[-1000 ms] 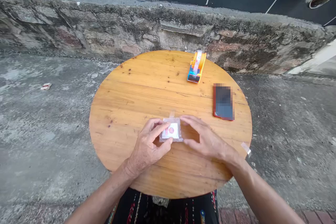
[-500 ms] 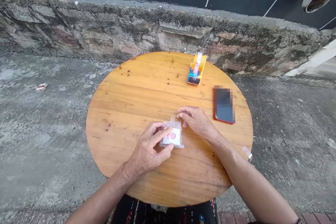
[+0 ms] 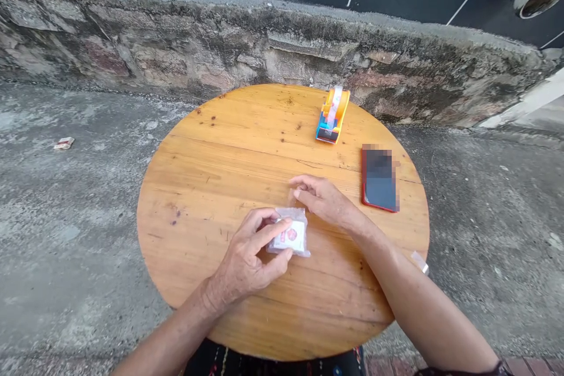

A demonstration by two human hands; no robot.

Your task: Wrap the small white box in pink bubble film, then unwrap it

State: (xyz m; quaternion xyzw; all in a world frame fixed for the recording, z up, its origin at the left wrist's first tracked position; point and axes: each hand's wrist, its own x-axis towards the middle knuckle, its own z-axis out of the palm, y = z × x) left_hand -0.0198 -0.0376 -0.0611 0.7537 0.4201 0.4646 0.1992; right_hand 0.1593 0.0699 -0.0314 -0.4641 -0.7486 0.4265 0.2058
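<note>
A small white box with a pink-red print lies in a clear plastic wrapper, making a flat packet [image 3: 292, 236] on the table. My left hand [image 3: 258, 247] grips this packet from the left, index finger across its top and thumb along the near side. From the packet's far edge sticks up a short strip of clear tape [image 3: 291, 197]. My right hand [image 3: 324, 200] is just beyond the packet, thumb and index finger closed at the tape; the exact contact is hard to see.
The round wooden table [image 3: 211, 158] carries a yellow and blue tape dispenser [image 3: 333, 116] at the back and a red-edged phone [image 3: 379, 181] at the right. A piece of tape [image 3: 420, 261] hangs at the right edge. A stone wall [image 3: 198, 59] runs behind.
My right hand has shifted slightly left, its fingers coming to the clear tape, which now looks raised. My left hand still holds the packet. The view has moved a little.
</note>
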